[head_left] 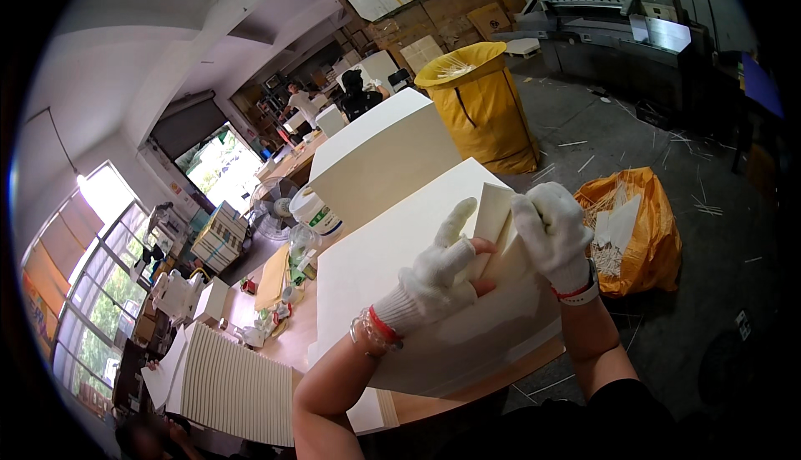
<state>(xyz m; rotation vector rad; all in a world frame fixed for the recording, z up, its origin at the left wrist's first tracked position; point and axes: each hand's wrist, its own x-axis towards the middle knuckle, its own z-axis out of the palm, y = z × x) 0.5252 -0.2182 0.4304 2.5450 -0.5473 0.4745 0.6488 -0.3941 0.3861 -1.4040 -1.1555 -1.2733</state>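
A narrow cream-white folded piece of card or paper stands up from the large pale sheet in front of me. My left hand, in a white knitted glove with some bare fingertips, grips its left side, the index finger stretched along it. On its right edge, the curled fingers of my gloved right hand are closed; their tips are partly hidden. The sheet lies on top of a stack whose front side faces me.
Beyond stands a tall pale stack. A white tub and a fan are to its left. Yellow and orange sacks with paper strips stand right. Thick layered boards lie near left. Two people work far back; another person is lower left.
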